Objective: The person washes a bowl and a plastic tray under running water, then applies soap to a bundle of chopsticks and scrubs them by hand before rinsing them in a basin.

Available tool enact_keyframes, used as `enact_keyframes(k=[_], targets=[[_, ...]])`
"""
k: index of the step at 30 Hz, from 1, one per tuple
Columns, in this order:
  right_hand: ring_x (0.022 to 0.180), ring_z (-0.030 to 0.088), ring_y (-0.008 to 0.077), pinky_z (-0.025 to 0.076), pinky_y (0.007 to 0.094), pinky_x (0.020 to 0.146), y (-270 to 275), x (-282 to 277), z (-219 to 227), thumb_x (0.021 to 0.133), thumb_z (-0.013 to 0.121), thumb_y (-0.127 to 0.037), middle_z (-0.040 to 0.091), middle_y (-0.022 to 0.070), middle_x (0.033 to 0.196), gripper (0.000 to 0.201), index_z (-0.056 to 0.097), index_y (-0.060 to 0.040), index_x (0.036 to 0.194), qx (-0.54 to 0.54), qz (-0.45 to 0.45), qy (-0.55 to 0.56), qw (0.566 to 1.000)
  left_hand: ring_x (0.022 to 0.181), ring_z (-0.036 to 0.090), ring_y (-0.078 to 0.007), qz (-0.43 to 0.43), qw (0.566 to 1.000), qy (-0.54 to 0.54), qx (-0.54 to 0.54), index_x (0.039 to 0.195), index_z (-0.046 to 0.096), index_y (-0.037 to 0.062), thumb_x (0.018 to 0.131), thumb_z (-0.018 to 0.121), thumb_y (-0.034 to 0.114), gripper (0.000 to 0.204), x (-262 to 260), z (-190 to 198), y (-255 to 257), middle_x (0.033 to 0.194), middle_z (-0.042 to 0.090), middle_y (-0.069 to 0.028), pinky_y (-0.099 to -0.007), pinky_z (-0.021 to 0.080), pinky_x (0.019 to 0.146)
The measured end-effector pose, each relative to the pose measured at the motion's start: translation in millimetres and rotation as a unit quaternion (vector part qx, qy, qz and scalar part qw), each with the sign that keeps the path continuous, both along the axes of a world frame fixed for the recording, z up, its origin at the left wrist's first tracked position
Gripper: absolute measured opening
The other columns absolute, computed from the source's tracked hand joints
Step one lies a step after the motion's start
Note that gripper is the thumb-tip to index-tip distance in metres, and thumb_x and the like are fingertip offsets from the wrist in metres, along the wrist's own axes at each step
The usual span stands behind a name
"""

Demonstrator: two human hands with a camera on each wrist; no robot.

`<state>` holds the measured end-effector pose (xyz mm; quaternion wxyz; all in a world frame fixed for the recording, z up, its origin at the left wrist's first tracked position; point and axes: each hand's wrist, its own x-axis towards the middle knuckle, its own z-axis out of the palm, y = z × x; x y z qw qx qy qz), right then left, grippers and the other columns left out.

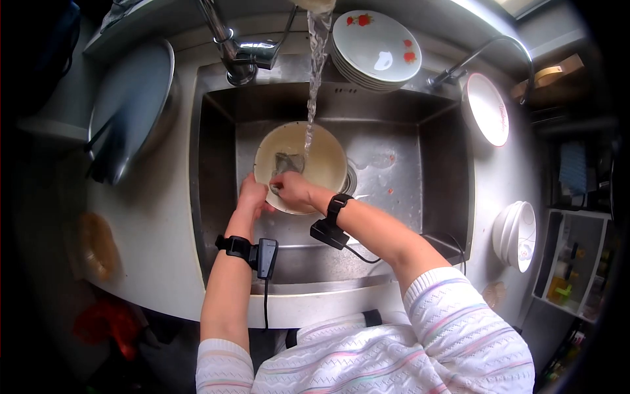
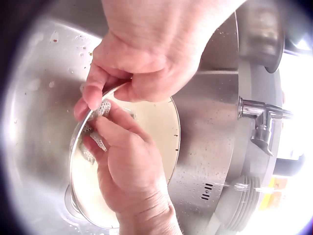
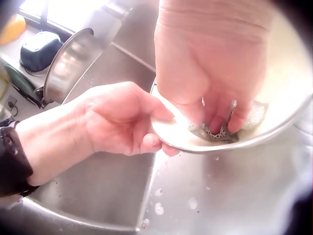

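A cream bowl [image 1: 330,154] with a thin dark rim is held tilted in the sink, under the running water [image 1: 315,72]. My left hand [image 1: 251,195] grips its near-left rim, thumb on the inner side and fingers underneath. Inside the bowl, my right hand [image 1: 293,188] pinches a grey mesh scrubbing cloth [image 1: 289,161] against the wall near that rim. In the right wrist view the wet mesh [image 3: 254,115] spreads out past the fingertips, partly hidden by the hand [image 3: 210,63].
Around the steel sink [image 1: 400,177] stand a stack of flowered plates [image 1: 374,49], a white bowl [image 1: 487,109] and nested small bowls [image 1: 517,236] at right. A large metal basin [image 1: 134,98] is on the left counter. The faucet [image 1: 239,56] rises behind the sink.
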<state>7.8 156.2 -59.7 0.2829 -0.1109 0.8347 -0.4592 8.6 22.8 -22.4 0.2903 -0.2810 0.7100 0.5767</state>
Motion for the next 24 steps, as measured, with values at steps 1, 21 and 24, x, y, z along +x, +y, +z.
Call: enact_keyframes(k=[1,21,24], targets=[[0.083,0.06,0.0291,0.046,0.0336,0.074,3.3,1.8,2.3,0.067,0.052,-0.006,0.063,0.0172,0.084,0.029,0.064,-0.0059,0.093,-0.019,0.012,-0.012,1.0,0.052,0.058,-0.0292,0.004,1.0,0.004,-0.003,0.114,0.04,-0.0001,0.07,0.04,-0.008,0.045,-1.0,-0.6,1.5,0.088,0.056,-0.0186,-0.033,0.046,0.028],[0.079,0.059,0.0296,0.047,0.0353,0.069,77.7,-0.9,81.9,0.062,0.059,-0.006,0.063,0.0124,0.08,0.019,0.063,-0.0075,0.081,0.059,0.195,0.098,0.974,0.103,0.048,-0.0349,-0.318,0.788,0.399,-0.345,0.113,0.049,0.003,0.078,0.056,0.02,0.039,14.2,66.5,21.1,0.099,0.057,-0.0196,-0.0476,0.039,0.082],[0.078,0.059,0.0288,0.047,0.0343,0.068,93.9,-20.5,123.6,0.059,0.062,-0.006,0.063,0.0108,0.079,0.021,0.064,-0.0084,0.08,0.069,0.183,0.073,0.978,0.102,0.048,-0.0331,-0.456,0.757,0.391,-0.257,0.101,0.059,0.0045,0.078,0.058,0.032,0.035,12.5,101.0,23.0,0.096,0.058,-0.0176,-0.0464,0.03,0.09]])
